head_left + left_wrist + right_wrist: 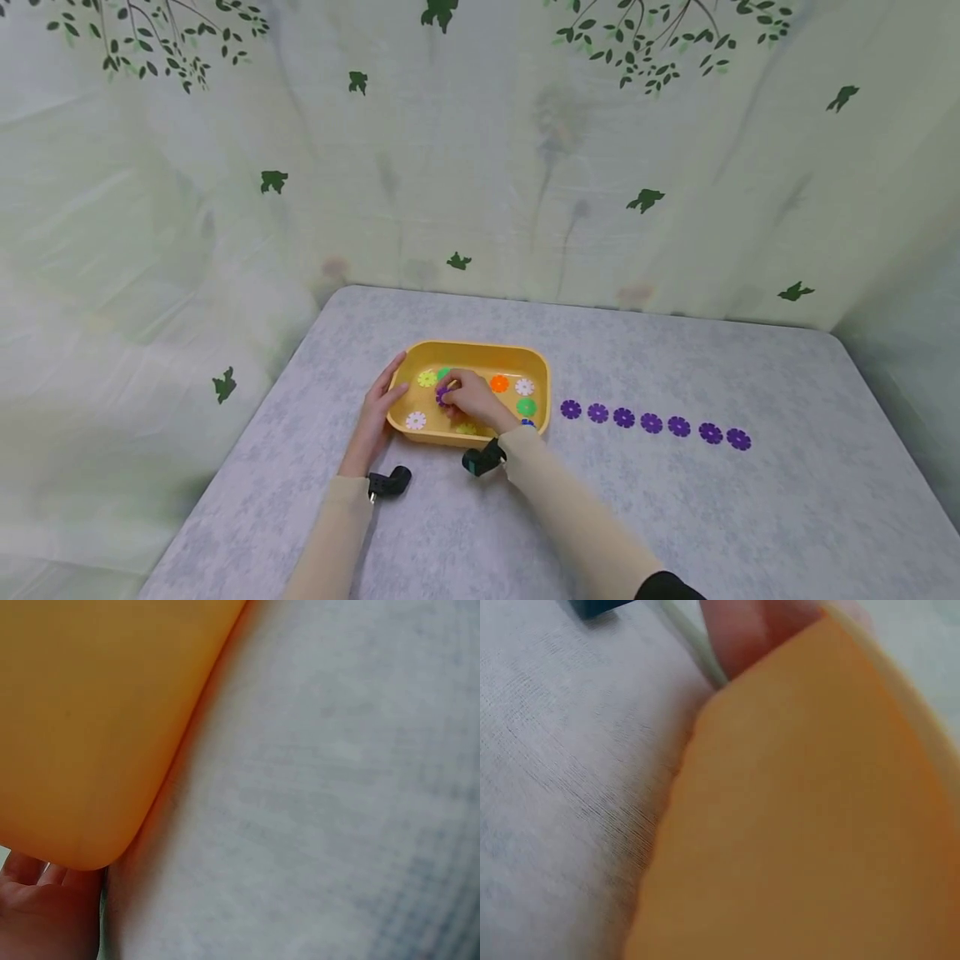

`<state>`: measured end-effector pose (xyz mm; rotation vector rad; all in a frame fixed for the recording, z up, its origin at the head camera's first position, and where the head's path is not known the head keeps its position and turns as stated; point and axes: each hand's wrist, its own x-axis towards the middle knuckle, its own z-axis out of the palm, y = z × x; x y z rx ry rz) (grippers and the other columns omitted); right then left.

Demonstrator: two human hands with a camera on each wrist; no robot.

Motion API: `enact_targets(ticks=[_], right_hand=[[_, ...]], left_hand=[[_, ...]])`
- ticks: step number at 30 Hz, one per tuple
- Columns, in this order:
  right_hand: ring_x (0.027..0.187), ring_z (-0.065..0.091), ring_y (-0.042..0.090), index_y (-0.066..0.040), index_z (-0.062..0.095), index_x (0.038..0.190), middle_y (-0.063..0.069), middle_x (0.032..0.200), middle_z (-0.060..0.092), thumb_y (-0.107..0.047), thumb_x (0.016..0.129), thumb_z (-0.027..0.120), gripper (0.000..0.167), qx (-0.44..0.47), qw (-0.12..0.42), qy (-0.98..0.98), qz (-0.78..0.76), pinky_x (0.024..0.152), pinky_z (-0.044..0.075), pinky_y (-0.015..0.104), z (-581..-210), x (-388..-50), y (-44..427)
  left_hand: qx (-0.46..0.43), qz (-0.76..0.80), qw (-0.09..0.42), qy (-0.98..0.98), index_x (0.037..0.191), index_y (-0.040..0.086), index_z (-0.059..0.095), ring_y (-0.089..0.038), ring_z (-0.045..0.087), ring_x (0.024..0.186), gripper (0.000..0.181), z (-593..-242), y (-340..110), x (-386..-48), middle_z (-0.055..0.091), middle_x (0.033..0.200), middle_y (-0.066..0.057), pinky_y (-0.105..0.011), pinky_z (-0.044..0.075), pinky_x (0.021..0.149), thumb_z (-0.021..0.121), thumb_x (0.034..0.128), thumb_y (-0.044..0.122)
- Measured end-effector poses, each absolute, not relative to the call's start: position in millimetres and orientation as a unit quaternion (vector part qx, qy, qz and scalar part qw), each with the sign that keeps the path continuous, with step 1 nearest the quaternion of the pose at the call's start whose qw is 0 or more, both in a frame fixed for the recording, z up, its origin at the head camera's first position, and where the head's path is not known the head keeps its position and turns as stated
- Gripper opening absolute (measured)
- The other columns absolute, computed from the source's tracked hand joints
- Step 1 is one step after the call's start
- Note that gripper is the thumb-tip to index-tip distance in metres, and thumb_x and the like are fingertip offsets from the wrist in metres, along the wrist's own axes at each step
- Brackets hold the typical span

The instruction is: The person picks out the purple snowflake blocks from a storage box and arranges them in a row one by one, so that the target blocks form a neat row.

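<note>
A yellow plastic tray rests on the table, with several flower-shaped discs lying in it. At its left end my left hand grips the side, thumb over the rim and fingers along the outside. My right hand reaches over the near wall and pinches a purple flower-shaped disc inside the tray. Around it lie a yellow disc, a white disc, an orange disc and a green disc. Both wrist views are filled mostly by the tray's outer wall.
Several purple flower discs form a spaced row on the table, to the right of the tray. The grey table ends at a pale curtain printed with leaves, which also hangs along both sides.
</note>
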<state>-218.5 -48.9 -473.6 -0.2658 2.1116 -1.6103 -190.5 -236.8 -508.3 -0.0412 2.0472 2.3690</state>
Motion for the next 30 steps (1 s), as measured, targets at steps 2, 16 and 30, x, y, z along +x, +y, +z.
enact_targets(ticks=[2, 16, 30], right_hand=[[0.057, 0.052, 0.017, 0.001, 0.060, 0.105, 0.009, 0.077, 0.060, -0.001, 0.094, 0.056, 0.012, -0.096, 0.223, 0.759, -0.604, 0.055, 0.048, 0.025, -469, -221, -38], [0.066, 0.052, 0.020, 0.003, 0.058, 0.116, 0.008, 0.086, 0.061, -0.013, 0.096, 0.057, 0.025, -0.107, 0.174, 0.758, -0.619, 0.063, 0.050, 0.030, -433, -225, 91], [0.071, 0.054, 0.013, 0.008, 0.047, 0.126, 0.002, 0.086, 0.058, -0.018, 0.100, 0.051, 0.037, -0.008, 0.099, 0.788, -0.607, 0.068, 0.052, 0.029, -461, -189, 261]], left_hand=[[-0.014, 0.758, 0.006, 0.652, 0.150, 0.016, 0.033, -0.011, 0.019, 0.141, 0.053, -508, -236, -191, 0.026, 0.155, 0.004, -0.031, 0.022, 0.113, 0.049, 0.0994, 0.010], [-0.012, 0.762, 0.009, 0.647, 0.150, 0.016, 0.034, -0.009, 0.018, 0.141, 0.053, -507, -238, -191, 0.026, 0.155, 0.005, -0.029, 0.024, 0.111, 0.048, 0.0997, 0.007], [-0.002, 0.761, 0.004, 0.649, 0.150, 0.015, 0.035, -0.010, 0.016, 0.142, 0.054, -509, -240, -192, 0.027, 0.155, 0.004, -0.026, 0.024, 0.111, 0.051, 0.0989, 0.010]])
